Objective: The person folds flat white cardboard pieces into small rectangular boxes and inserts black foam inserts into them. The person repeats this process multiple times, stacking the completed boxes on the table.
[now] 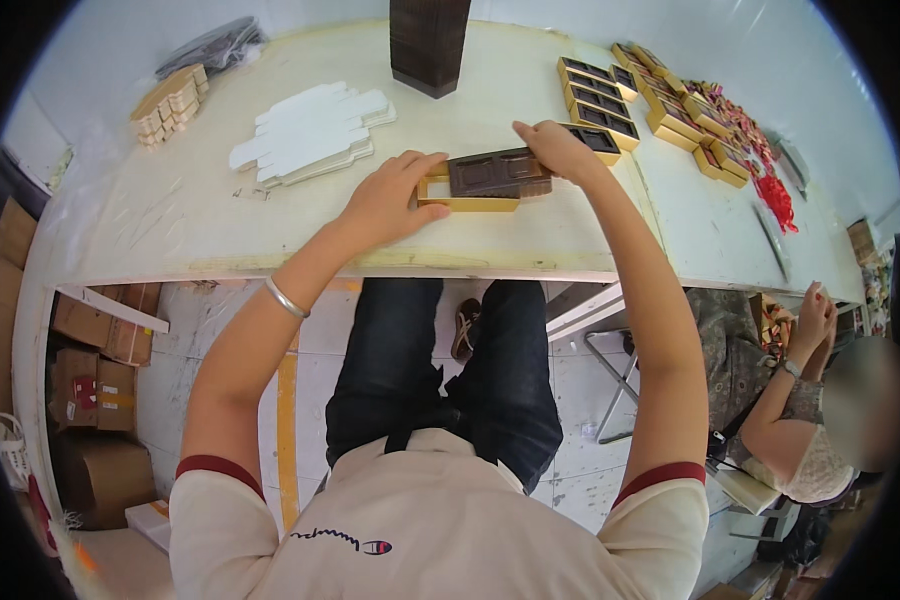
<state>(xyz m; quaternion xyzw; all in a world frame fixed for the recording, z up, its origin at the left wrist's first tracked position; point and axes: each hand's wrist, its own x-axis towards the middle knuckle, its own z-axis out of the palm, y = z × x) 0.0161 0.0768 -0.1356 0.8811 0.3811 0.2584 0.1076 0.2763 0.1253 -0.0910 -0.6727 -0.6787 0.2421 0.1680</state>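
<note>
At the near middle of the table lies a shallow gold box [482,206], its left end showing a pale inside. My left hand [382,204] is closed on that end, thumb on the near side and fingers on the far side. Above the box sits a dark brown moulded tray [485,174] with square hollows, tilted and sticking out past the box's right end. My right hand [562,152] grips the tray's right end, its fingertips partly hidden. Just beyond that hand stand several gold boxes with dark trays in them [598,98].
A tall stack of dark trays [428,48] stands at the back. Flat white cartons [310,135] lie left of centre, with stacked tan pieces [170,104] farther left. Filled gold boxes [678,110] and red ribbon [776,204] are at right. A seated person's hand [815,318] shows beyond.
</note>
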